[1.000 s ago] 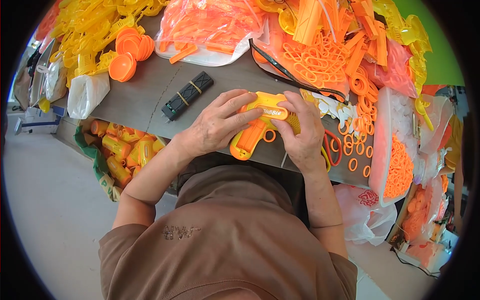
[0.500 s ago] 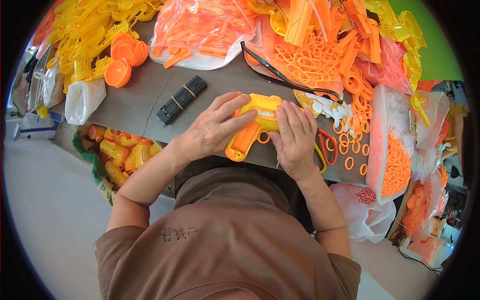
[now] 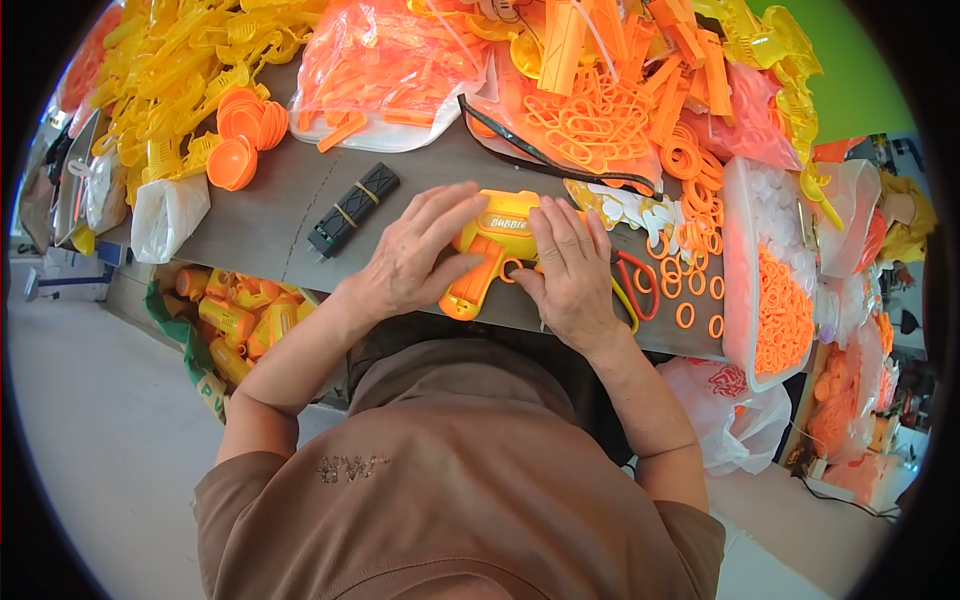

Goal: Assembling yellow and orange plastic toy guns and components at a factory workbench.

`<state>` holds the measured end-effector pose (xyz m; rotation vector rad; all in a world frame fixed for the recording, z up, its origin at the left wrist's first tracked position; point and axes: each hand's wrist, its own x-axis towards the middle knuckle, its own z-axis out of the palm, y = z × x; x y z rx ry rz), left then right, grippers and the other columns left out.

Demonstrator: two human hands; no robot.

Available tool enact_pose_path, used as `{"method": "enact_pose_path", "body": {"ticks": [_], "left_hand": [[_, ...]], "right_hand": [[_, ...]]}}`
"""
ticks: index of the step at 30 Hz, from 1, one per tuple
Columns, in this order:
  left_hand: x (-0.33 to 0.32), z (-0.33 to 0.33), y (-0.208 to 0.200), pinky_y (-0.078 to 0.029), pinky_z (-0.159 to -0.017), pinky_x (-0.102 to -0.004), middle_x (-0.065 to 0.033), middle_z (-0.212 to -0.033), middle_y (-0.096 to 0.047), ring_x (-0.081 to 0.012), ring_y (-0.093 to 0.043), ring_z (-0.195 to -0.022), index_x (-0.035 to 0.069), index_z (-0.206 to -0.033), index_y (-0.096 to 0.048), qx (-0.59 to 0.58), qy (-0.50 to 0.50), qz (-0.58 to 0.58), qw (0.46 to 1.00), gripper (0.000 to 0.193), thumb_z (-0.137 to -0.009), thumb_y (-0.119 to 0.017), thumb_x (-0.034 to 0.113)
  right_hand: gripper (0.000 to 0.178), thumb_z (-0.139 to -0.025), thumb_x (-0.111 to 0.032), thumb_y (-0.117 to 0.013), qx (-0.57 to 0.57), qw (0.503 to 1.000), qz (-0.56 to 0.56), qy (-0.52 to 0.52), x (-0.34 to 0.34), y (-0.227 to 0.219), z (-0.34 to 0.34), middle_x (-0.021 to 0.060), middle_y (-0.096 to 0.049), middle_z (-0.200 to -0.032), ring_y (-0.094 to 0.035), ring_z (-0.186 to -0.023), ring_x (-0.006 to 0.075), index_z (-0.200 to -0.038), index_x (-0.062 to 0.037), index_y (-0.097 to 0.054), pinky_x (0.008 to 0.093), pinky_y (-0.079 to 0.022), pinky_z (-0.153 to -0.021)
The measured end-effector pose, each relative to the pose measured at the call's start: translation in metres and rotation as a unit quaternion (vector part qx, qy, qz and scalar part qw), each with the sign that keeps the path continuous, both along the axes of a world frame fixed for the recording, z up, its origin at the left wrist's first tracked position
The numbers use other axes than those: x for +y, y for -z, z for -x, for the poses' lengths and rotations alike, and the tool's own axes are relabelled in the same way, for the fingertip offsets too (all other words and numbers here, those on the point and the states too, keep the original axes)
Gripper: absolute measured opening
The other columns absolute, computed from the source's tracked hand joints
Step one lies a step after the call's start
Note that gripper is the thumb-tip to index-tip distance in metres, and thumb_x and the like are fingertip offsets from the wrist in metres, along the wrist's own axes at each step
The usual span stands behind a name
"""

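A yellow and orange toy gun [image 3: 505,225] lies between my two hands near the table's front edge, its orange grip pointing toward me. My left hand [image 3: 405,260] holds its rear end, fingers along the top and thumb beside the grip. Over the front end is my right hand [image 3: 575,265], fingers bent across the body and thumb close to the orange trigger ring. Left of the gun lies a black, ridged block [image 3: 355,210] with a tan band round it. Beside my right hand are red and yellow looped handles [image 3: 640,285]; their other end is hidden.
Orange rings [image 3: 685,315] lie right of my hand, by a plastic tub [image 3: 740,340] of small orange and white parts. Bags of orange pieces [image 3: 390,70], yellow parts [image 3: 165,100] and orange cups [image 3: 232,162] fill the back. A bag [image 3: 175,320] below left holds yellow-orange toy bodies.
My left fingers have drawn back from the gun's side to its rear edge, uncovering more of the body. The gun has tilted slightly; my right hand stays on its front.
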<state>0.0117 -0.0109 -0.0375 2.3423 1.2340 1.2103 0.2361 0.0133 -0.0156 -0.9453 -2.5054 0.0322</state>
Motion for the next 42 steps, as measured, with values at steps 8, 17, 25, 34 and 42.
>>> {"method": "enact_pose_path", "body": {"ticks": [8, 17, 25, 34, 42], "left_hand": [[0.008, -0.011, -0.02, -0.04, -0.097, -0.0464, -0.0211, -0.134, -0.04, -0.0387, -0.043, -0.12, 0.005, -0.13, -0.045, -0.028, -0.041, -0.006, 0.999, 0.078, -0.065, -0.08, 0.028], [0.013, -0.01, -0.002, -0.044, -0.091, -0.0409, -0.0175, -0.122, -0.051, -0.0351, -0.051, -0.108, 0.003, -0.123, -0.05, -0.045, -0.025, 0.117, 0.992, 0.063, -0.068, -0.077, 0.015], [0.015, -0.014, 0.001, -0.045, -0.092, -0.0388, -0.0181, -0.122, -0.052, -0.0344, -0.053, -0.109, 0.002, -0.123, -0.051, -0.066, -0.07, 0.099, 0.99, 0.062, -0.067, -0.077, 0.01], [0.004, -0.015, -0.061, -0.046, -0.088, -0.0427, -0.0197, -0.116, -0.056, -0.0334, -0.056, -0.104, 0.0, -0.111, -0.058, -0.054, 0.053, -0.032, 0.997, 0.048, -0.069, -0.077, 0.012], [0.028, -0.042, -0.073, -0.049, -0.078, -0.0381, -0.0176, -0.105, -0.062, -0.0296, -0.061, -0.092, 0.001, -0.101, -0.062, -0.086, 0.349, 0.076, 0.93, 0.035, -0.071, -0.076, 0.011]], "right_hand": [[0.049, -0.08, -0.021, -0.07, 0.203, 0.978, 0.031, 0.039, -0.008, -0.05, -0.043, 0.0194, -0.055, -0.118, -0.054, -0.107, 0.0345, -0.118, 0.0039, -0.053, 0.0419, -0.044, -0.091], [0.026, -0.088, -0.016, -0.061, 0.178, 0.975, 0.107, 0.076, -0.018, -0.059, -0.075, 0.0158, -0.063, -0.098, -0.061, -0.086, 0.0254, -0.105, 0.0042, -0.06, 0.0311, -0.047, -0.077], [0.025, -0.08, -0.007, -0.068, 0.131, 0.987, 0.089, 0.001, -0.008, -0.06, -0.059, 0.0152, -0.063, -0.091, -0.061, -0.077, 0.0264, -0.102, 0.0023, -0.061, 0.0312, -0.049, -0.068], [0.022, -0.073, 0.005, -0.067, 0.135, 0.984, 0.028, 0.111, -0.024, -0.092, -0.088, 0.0164, -0.064, -0.086, -0.063, -0.074, 0.0274, -0.095, 0.0045, -0.063, 0.0313, -0.05, -0.066], [0.023, -0.068, 0.003, -0.071, 0.065, 0.969, -0.128, 0.2, -0.045, -0.156, -0.124, 0.013, -0.065, -0.082, -0.062, -0.068, 0.0278, -0.09, 0.0032, -0.064, 0.0324, -0.051, -0.061]]}}
